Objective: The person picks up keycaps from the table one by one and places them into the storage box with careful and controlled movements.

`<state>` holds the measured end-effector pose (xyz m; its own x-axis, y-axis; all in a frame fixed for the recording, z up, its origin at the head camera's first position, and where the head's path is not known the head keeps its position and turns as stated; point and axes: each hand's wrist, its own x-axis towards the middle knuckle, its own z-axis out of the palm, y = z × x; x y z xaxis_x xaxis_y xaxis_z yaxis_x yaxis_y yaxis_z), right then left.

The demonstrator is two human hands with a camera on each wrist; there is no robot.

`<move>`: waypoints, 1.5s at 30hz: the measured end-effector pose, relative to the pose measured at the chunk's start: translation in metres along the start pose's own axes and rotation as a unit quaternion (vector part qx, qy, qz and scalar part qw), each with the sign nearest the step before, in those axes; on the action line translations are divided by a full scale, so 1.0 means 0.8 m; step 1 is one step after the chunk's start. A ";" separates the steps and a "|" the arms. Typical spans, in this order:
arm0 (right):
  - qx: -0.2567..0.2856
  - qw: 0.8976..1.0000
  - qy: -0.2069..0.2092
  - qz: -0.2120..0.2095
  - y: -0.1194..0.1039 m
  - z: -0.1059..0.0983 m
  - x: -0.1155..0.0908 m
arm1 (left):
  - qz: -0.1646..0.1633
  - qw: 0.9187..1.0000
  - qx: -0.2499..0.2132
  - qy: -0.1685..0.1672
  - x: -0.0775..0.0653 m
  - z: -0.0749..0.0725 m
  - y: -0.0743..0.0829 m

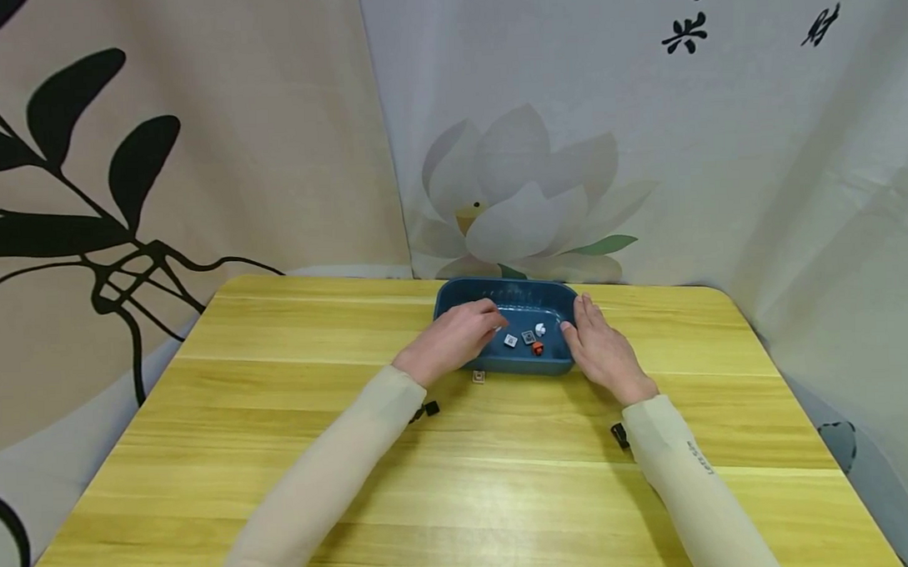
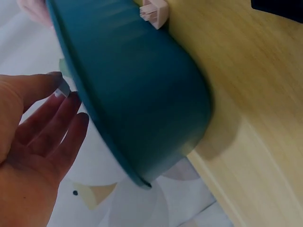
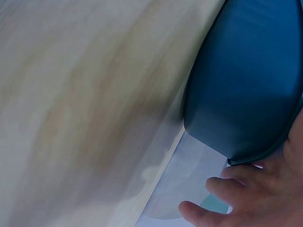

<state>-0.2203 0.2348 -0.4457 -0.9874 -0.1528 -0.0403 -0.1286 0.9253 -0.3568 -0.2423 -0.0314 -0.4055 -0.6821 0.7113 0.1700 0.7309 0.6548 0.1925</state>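
My left hand (image 1: 459,333) reaches over the near left rim of a dark blue tray (image 1: 513,366). In the left wrist view, its thumb and fingers pinch a small translucent white piece (image 2: 64,88). At the tray's right end lies my right hand (image 1: 602,349), fingers fairly straight along the outside and thumb over the rim. Inside sit small keyboard-switch-like pieces: a white square one (image 1: 510,341), a grey one (image 1: 528,337), an orange-red one (image 1: 538,348) and a white one (image 1: 541,330). A pale pink one (image 2: 155,13) lies outside, against the near wall.
The tray stands at the back edge of a wooden table (image 1: 461,483), against a printed curtain (image 1: 307,155). A black object (image 1: 432,408) shows by the left wrist and another black object (image 1: 620,436) by the right, both partly hidden by the sleeves.
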 end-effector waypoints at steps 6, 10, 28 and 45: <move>-0.007 1.000 -0.002 0.002 0.000 -0.001 0.001 | -0.033 0.999 -0.008 -0.011 0.011 0.011 -0.003; -0.009 1.000 -0.001 0.002 0.000 -0.001 0.002 | -0.054 0.998 -0.010 -0.034 0.020 0.015 -0.005; 0.000 1.000 -0.002 0.002 0.002 0.000 0.001 | -0.071 0.990 0.006 -0.124 0.047 0.025 -0.008; -0.004 1.000 -0.002 0.008 0.002 0.001 0.003 | -0.081 0.986 0.003 -0.147 0.052 0.033 -0.015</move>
<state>-0.2232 0.2356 -0.4469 -0.9890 -0.1394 -0.0494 -0.1137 0.9303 -0.3489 -0.2782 -0.0028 -0.4265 -0.7541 0.6394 -0.1498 0.6132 0.7672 0.1881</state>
